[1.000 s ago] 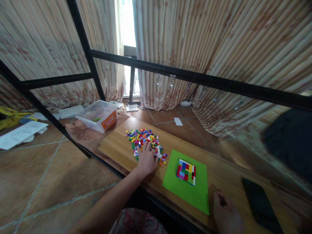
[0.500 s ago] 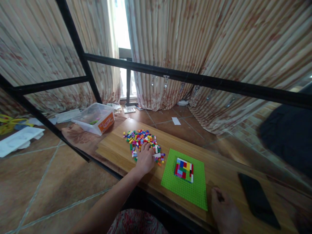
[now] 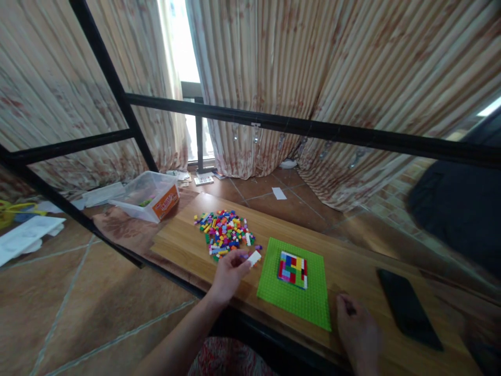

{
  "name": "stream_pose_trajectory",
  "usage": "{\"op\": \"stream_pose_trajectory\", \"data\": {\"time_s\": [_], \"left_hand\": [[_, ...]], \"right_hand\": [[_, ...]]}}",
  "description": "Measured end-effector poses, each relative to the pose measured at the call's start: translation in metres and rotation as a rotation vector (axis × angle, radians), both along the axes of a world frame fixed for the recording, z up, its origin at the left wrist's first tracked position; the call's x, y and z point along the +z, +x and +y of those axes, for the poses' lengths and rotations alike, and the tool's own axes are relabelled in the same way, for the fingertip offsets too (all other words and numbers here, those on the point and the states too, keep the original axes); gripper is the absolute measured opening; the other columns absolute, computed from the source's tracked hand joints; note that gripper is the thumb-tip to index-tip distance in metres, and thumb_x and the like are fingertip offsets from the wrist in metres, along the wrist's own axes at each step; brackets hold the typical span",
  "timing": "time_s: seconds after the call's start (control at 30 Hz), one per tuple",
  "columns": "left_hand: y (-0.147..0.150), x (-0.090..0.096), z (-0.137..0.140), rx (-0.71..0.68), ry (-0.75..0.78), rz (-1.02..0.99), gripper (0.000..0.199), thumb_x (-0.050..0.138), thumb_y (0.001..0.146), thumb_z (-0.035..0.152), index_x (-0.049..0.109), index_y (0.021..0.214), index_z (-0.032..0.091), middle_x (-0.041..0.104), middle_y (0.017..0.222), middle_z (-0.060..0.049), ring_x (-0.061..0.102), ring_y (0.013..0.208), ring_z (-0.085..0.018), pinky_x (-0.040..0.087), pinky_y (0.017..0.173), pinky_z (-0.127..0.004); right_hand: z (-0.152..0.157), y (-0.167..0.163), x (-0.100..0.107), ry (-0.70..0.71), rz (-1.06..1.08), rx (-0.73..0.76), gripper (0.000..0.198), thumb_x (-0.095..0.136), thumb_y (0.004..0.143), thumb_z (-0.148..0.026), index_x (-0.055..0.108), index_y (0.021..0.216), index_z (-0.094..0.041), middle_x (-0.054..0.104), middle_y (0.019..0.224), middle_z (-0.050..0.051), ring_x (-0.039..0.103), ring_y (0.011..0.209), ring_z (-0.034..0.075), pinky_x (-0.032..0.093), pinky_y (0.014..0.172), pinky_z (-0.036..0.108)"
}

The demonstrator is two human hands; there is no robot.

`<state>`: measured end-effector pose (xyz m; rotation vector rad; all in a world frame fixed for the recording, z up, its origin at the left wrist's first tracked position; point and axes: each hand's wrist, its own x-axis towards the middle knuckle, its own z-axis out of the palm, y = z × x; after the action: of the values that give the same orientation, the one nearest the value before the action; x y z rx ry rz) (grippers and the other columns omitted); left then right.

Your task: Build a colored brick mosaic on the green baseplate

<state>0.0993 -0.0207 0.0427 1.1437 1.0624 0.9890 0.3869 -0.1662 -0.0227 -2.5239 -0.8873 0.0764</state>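
Between the thumb and fingers of my left hand (image 3: 230,274) is a white toy brick (image 3: 254,258), held at the near edge of a heap of small colourful toy bricks (image 3: 227,230). To the right of the heap lies a green baseplate (image 3: 274,295). On it sits a low, roughly square block of multicoloured bricks (image 3: 293,270). My right hand (image 3: 358,329) rests on the table just right of the baseplate, its fingers curled into a loose fist with no object showing in it.
A wooden table (image 3: 176,243) bears all of this, with a black phone-like slab (image 3: 409,308) at its right. A clear plastic box (image 3: 146,196) with an orange label stands beyond the left end. A black metal frame (image 3: 235,112) crosses in front of the curtains.
My left hand has drawn back from the heap toward me and now shows the white brick in its grip. My right hand stays beside the baseplate. The view has shifted slightly.
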Motion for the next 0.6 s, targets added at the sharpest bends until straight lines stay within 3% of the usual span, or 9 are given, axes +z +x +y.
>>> {"op": "stream_pose_trajectory", "data": {"time_s": [0.1,0.2,0.27,0.4,0.47,0.6], "left_hand": [[0.002,0.007,-0.028,-0.063,-0.272,-0.239,0.035,0.08,0.062,0.038,0.066,0.085,0.015,0.063,0.072,0.001,0.056,0.062,-0.009,0.046,0.063,-0.023],[0.004,0.017,-0.047,-0.118,-0.369,-0.283,0.036,0.084,0.059,0.037,0.065,0.08,0.015,0.064,0.069,0.001,0.058,0.062,-0.009,0.046,0.063,-0.022],[0.006,0.023,-0.055,-0.155,-0.384,-0.264,0.038,0.085,0.056,0.039,0.064,0.078,0.015,0.065,0.067,0.0,0.059,0.06,-0.01,0.046,0.061,-0.022],[0.015,0.029,-0.071,-0.232,-0.348,-0.2,0.039,0.085,0.056,0.041,0.064,0.074,0.015,0.064,0.063,0.001,0.058,0.057,-0.01,0.044,0.056,-0.021],[0.018,0.027,-0.079,-0.279,-0.321,-0.169,0.038,0.084,0.057,0.043,0.064,0.074,0.015,0.064,0.063,0.0,0.057,0.057,-0.01,0.042,0.056,-0.021],[0.016,0.011,-0.092,-0.342,-0.27,-0.133,0.04,0.082,0.058,0.048,0.062,0.068,0.015,0.059,0.057,0.001,0.05,0.052,-0.008,0.038,0.052,-0.02]], "right_hand": [[0.0,0.001,0.007,0.105,0.069,-0.015,0.048,0.044,0.083,-0.054,0.071,0.095,-0.017,0.073,0.093,0.013,0.064,0.079,0.027,0.043,0.066,0.034],[0.001,-0.009,0.027,0.299,0.205,-0.023,0.051,0.05,0.078,-0.058,0.071,0.089,-0.013,0.073,0.088,0.015,0.064,0.083,0.028,0.046,0.071,0.034],[0.003,-0.029,0.046,0.407,0.357,0.001,0.051,0.055,0.076,-0.06,0.071,0.086,-0.013,0.072,0.086,0.014,0.064,0.084,0.028,0.047,0.072,0.033],[0.005,-0.094,0.075,0.527,0.766,0.204,0.051,0.065,0.07,-0.063,0.072,0.087,-0.016,0.071,0.084,0.007,0.064,0.079,0.022,0.049,0.071,0.029],[0.004,-0.126,0.081,0.509,0.969,0.293,0.049,0.071,0.066,-0.062,0.073,0.085,-0.017,0.07,0.078,0.005,0.062,0.073,0.019,0.049,0.067,0.027],[-0.004,-0.16,0.077,0.582,1.148,0.274,0.042,0.075,0.063,-0.059,0.071,0.069,-0.018,0.064,0.064,0.001,0.056,0.063,0.015,0.046,0.06,0.024]]}}
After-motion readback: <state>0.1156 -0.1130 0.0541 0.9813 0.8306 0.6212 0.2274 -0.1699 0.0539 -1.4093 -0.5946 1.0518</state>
